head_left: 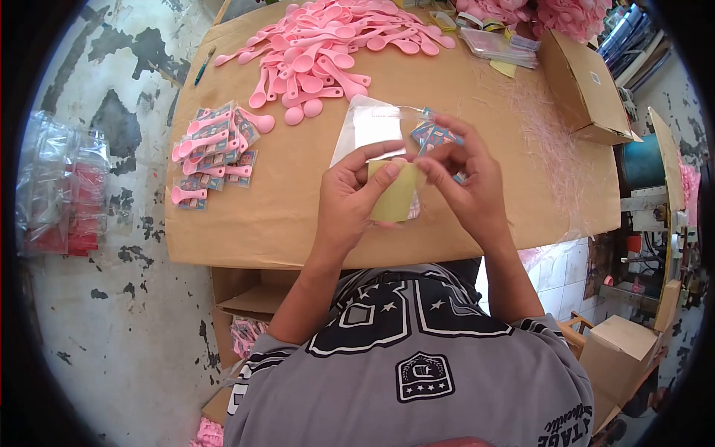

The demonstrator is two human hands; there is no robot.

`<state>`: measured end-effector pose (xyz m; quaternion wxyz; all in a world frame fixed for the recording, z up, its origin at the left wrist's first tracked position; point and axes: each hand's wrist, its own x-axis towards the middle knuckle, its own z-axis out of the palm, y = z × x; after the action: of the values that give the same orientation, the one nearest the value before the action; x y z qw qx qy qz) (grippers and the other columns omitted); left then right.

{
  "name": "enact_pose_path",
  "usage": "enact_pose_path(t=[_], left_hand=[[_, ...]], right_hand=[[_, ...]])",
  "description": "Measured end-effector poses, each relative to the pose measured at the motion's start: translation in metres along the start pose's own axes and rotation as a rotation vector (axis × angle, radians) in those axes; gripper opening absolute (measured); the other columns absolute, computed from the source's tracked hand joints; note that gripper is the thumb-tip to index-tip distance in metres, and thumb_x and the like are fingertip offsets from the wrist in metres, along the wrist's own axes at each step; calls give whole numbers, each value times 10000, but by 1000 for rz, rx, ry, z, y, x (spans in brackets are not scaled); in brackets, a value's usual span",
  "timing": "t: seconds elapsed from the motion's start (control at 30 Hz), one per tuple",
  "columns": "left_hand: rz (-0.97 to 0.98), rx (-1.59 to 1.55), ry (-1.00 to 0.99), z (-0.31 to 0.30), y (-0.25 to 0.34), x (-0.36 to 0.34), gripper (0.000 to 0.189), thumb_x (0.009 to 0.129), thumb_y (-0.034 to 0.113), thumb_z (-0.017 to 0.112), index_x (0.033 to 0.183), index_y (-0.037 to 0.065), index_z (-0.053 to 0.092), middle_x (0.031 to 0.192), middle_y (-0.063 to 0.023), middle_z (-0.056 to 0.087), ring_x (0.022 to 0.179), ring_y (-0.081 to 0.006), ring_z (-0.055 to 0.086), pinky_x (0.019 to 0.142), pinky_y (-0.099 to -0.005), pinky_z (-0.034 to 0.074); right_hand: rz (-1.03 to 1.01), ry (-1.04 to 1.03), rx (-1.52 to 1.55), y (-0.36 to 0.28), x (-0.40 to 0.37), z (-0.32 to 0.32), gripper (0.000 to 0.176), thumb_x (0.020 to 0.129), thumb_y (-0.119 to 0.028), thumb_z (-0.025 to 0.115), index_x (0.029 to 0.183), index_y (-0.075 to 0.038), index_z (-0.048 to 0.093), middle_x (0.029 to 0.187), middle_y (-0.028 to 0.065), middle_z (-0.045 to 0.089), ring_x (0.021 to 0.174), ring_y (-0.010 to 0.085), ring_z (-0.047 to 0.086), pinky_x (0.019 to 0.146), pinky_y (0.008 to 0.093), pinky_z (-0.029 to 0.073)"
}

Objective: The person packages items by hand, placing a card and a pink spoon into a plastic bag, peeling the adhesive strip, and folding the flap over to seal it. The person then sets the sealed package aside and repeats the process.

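Between thumb and fingers my left hand [354, 190] pinches a yellow-green card [395, 195], with a bit of pink showing at its top and bottom edges. My right hand [465, 175] is at the card's upper right corner, its thumb and index finger close together; what they grip is too small to tell. Behind that hand lie blue printed cards [432, 136]. A clear plastic bag with a white sheet [375, 127] lies beyond my left hand. Packed pink spoons on printed cards [212, 149] are stacked on the left.
Loose pink spoons [320, 45] are heaped at the table's [261, 216] far side, with a pen [203, 67] to their left. A cardboard box [585, 86] stands at the far right, near plastic packs [497, 46]. Clear strands [547, 141] lie on the right side.
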<state>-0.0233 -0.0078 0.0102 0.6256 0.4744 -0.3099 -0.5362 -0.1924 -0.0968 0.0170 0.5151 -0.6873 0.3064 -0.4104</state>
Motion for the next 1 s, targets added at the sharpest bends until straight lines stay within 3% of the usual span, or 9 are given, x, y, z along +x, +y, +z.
enact_pose_path(t=[0.2,0.3,0.4,0.6,0.73,0.83,0.93,0.97,1.0], left_hand=[[165,119,81,8,5,-7,489,1025,101,678,1503,77,581,890,-41,771,727,-6,628,627,-181,477],[193,325,48,2,6,-10,564,996,89,697,1541,122,557,678,89,595,606,15,441,574,-181,360],[217,563,105,4,9,-12,613,962,90,719,1548,157,552,602,79,330,574,-29,276,550,-210,266],[264,620,67,11,7,-17,592,969,52,722,1534,50,543,666,119,312,600,11,318,571,-208,188],[192,559,-20,13,8,-18,597,1007,53,687,1567,36,481,757,41,616,653,15,472,586,-181,322],[149,154,-41,11,3,-15,562,1043,77,653,1559,8,441,1204,-223,756,921,-91,722,764,-222,561],[111,45,53,6,4,-12,494,1042,91,655,1494,-25,492,1183,-226,756,1021,-152,746,837,-266,600],[128,52,78,4,1,-10,428,1042,133,670,1417,-36,550,1187,-182,764,897,-118,746,666,-239,610],[113,29,73,3,1,-10,406,1040,129,672,1396,-38,568,1195,-177,760,929,-120,742,697,-243,611]], right_hand=[[-628,168,-648,-10,22,3,340,846,-51,802,1175,-80,719,1148,93,681,978,264,625,795,374,526],[-655,172,-708,-11,26,17,306,798,-29,800,1094,-90,753,1199,90,668,1007,299,604,842,412,514],[-670,221,-726,-7,28,25,304,775,-22,793,1068,-92,754,1194,64,680,1010,285,607,863,406,499],[-585,185,-706,-12,28,16,198,774,-26,775,960,-84,733,1177,43,697,1047,269,613,885,382,473],[-554,275,-681,-20,36,-9,155,828,-20,735,977,-53,713,1165,83,715,1011,252,658,893,377,500],[-439,329,-336,-41,40,-50,116,902,-29,705,1015,-12,687,1169,124,726,1024,233,689,937,373,521],[-394,185,76,-67,33,-100,139,963,-74,687,1058,25,665,1199,154,714,1096,226,677,995,397,516],[-418,20,139,-69,36,-118,171,987,-91,649,1107,31,658,1216,144,710,1132,203,661,1032,379,498],[-283,18,-8,-61,44,-134,185,991,-95,637,1127,29,656,1239,151,705,1147,214,660,1041,368,491]])
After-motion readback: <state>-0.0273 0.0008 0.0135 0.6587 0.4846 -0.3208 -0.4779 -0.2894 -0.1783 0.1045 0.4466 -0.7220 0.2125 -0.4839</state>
